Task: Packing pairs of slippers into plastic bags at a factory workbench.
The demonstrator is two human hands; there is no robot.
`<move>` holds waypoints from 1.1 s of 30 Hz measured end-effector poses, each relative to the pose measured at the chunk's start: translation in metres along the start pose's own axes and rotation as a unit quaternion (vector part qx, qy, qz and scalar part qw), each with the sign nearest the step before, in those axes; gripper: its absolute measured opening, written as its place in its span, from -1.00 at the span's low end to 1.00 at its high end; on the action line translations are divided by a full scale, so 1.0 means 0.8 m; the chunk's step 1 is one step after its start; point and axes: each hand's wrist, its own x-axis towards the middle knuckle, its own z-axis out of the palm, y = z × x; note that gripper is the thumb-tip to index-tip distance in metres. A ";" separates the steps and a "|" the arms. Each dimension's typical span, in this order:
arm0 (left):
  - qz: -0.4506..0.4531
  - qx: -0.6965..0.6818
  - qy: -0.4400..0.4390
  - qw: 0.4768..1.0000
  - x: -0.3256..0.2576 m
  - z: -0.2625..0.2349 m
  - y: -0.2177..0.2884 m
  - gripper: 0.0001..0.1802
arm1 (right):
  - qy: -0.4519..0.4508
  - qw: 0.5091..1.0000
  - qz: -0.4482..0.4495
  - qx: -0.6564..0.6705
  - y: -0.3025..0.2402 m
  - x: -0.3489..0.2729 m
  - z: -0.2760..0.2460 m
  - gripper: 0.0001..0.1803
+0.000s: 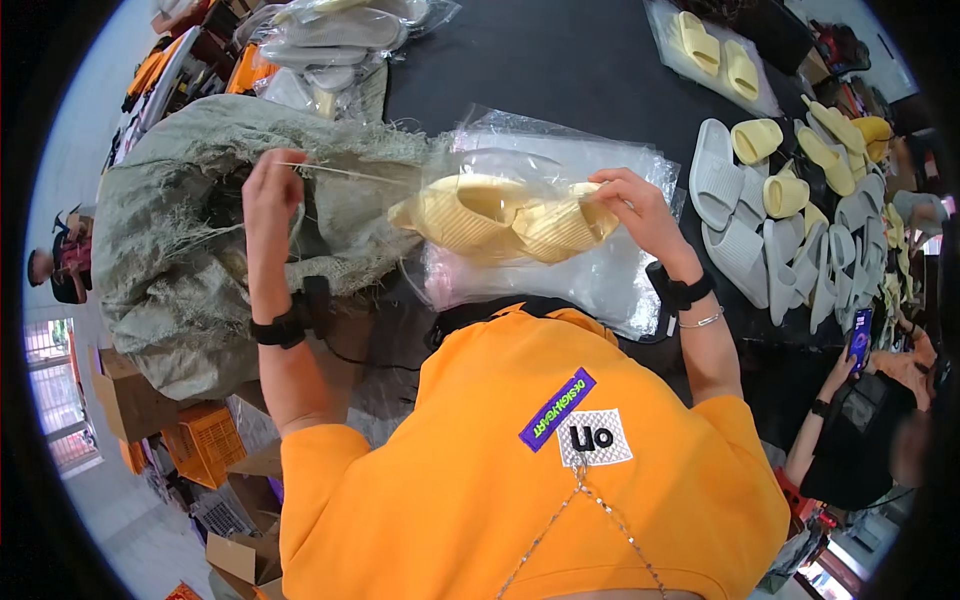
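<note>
The right hand (632, 205) is closed on the end of a clear plastic bag (500, 190) holding a pair of pale yellow slides (505, 220), which hangs just above a stack of flat clear bags (610, 280) on the black table (560, 70). At about nine o'clock from the slides, the left hand (272, 190) is pinched on the frayed mouth of a large grey-green woven sack (170, 260), a loose strand running from its fingers toward the bag. The two hands are well apart. At three o'clock lie grey and yellow slides (790, 230) in a loose heap. At five o'clock another person's hand holds a phone (861, 338).
</note>
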 end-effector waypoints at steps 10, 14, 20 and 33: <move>0.011 -0.012 -0.412 0.911 -0.035 0.081 0.114 -0.83 | -0.018 0.981 -0.102 -0.162 -0.043 0.041 0.014 -0.86; 0.133 -0.346 -0.195 0.908 0.034 0.024 0.077 -0.71 | -0.024 0.977 -0.149 -0.153 -0.043 0.030 0.013 -0.87; 0.207 -0.453 0.009 0.867 0.045 -0.021 0.090 -0.63 | -0.035 0.994 -0.059 -0.082 -0.033 0.011 0.004 -0.88; -0.088 0.586 -0.055 0.804 0.055 -0.275 -0.112 -0.37 | 0.097 0.882 0.424 0.184 0.186 -0.153 -0.010 -0.67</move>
